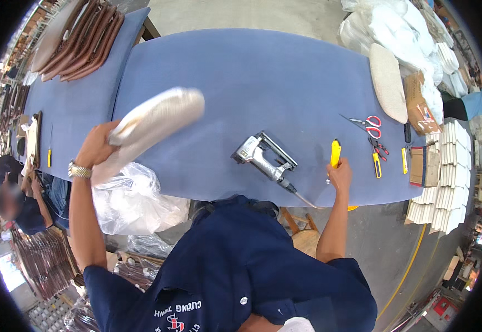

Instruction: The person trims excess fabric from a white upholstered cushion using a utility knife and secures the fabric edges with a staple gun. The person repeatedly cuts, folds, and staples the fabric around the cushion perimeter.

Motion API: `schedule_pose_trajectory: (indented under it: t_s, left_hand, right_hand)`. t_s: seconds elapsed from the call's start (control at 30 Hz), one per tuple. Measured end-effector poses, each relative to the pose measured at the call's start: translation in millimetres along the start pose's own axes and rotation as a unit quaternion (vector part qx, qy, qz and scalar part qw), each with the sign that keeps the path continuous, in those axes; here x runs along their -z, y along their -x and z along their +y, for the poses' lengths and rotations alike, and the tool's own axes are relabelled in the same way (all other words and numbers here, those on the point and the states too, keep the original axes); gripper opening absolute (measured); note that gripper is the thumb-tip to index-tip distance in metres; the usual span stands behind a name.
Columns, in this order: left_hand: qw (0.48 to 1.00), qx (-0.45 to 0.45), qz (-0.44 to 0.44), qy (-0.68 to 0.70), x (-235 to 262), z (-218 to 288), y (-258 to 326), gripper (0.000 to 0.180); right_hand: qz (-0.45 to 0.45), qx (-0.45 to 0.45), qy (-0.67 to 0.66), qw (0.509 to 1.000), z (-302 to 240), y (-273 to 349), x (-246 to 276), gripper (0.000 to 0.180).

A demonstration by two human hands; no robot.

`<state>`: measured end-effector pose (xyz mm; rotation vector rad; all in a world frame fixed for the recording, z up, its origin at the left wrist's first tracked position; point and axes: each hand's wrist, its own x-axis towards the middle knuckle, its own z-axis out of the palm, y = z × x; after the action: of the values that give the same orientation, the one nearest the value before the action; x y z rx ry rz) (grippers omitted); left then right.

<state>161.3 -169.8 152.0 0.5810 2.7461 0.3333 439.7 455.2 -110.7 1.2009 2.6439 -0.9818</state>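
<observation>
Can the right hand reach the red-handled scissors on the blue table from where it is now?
Probably yes. The right hand holds a yellow utility knife, so it is occupied, but the scissors lie close beyond it on the blue table, with nothing between.

— Where does the view look from?
— From the person's head, steeply down over the blue table (263,77), close above their own shoulders; the fisheye bends the edges.

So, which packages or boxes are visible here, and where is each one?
Clear plastic bag: at the table's near-left edge, below the left hand, crumpled.
Brown cardboard box: at the table's right end, open.
Small brown carton: nearer on the right edge, flat.
</observation>
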Motion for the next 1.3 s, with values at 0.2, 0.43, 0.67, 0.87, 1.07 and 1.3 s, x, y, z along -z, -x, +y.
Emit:
schedule_pose_trajectory:
  t_s: [0.2, 0.43, 0.67, 0.87, 1.07, 1.3]
  left_hand:
    - [0.965, -0.234, -0.087, -0.082, 19.0, 57.7, 5.8, 0.044]
    - [0.934, -0.297, -0.172, -0.097, -41.1, 119.3, -26.0, 0.056]
    - [0.89, -0.418, -0.141, -0.113, -140.5, 178.9, -98.6, 0.058]
    - [0.94, -0.328, 0.036, -0.083, -139.4, 199.2, -84.4, 0.062]
    - [0.952, -0.228, 0.041, 0.2, -141.0, 182.1, -81.4, 0.046]
    - [0.907, -0.021, 0.215, 0.362, -155.6, 169.1, -109.7, 0.037]
  right_hand:
    - [-0.303, 0.114, -0.185, 0.928, -121.6, 78.6, -85.1, 0.047]
    - [-0.317, 0.146, -0.085, 0.933, -137.3, 89.1, -111.6, 0.056]
    - [-0.039, 0.088, -0.276, 0.956, -97.9, 16.5, -86.8, 0.033]
    - [-0.013, 0.198, -0.597, 0.778, -182.4, 12.1, -7.2, 0.025]
    - [-0.051, 0.267, -0.683, 0.678, -272.3, -9.8, -26.2, 0.017]
    - [-0.177, 0.199, -0.743, 0.614, -362.0, -12.8, -100.6, 0.029]
